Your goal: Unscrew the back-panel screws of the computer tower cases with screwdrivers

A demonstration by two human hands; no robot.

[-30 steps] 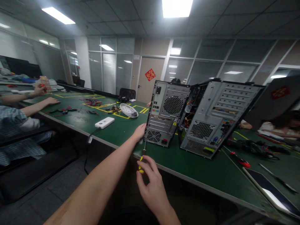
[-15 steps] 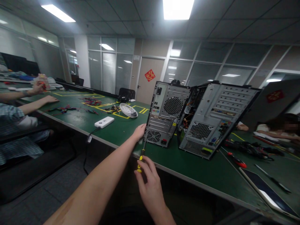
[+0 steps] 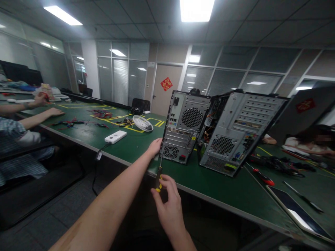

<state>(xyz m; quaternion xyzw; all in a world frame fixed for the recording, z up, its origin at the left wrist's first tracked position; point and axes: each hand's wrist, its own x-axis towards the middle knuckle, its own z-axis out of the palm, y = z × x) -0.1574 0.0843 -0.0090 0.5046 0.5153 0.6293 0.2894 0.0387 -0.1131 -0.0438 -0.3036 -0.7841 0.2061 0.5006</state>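
A screwdriver [image 3: 158, 178] with a black and yellow handle is pinched between the thumb and fingers of my right hand [image 3: 169, 201]. Its shaft points up to the lower left rear edge of a computer case [image 3: 178, 141], which stands upright with its back panel towards me. Against the left side of that case lies my left hand [image 3: 156, 145]; its fingers are hidden behind the case. Just to the right stands a second computer case [image 3: 222, 139], tilted in view, with wires showing between the two.
On the green table [image 3: 193, 184] lie a white power bank [image 3: 115, 136] with a cable, a white oval cover [image 3: 142, 123], a red-and-black screwdriver [image 3: 264, 177], another screwdriver [image 3: 303, 197], a tablet [image 3: 298, 212] and black cables [image 3: 280, 165]. Other people sit left and right.
The yellow markings on the screwdriver handle have turned, and my right fingers have shifted around it. My left hand stays against the case. The view has moved slightly.
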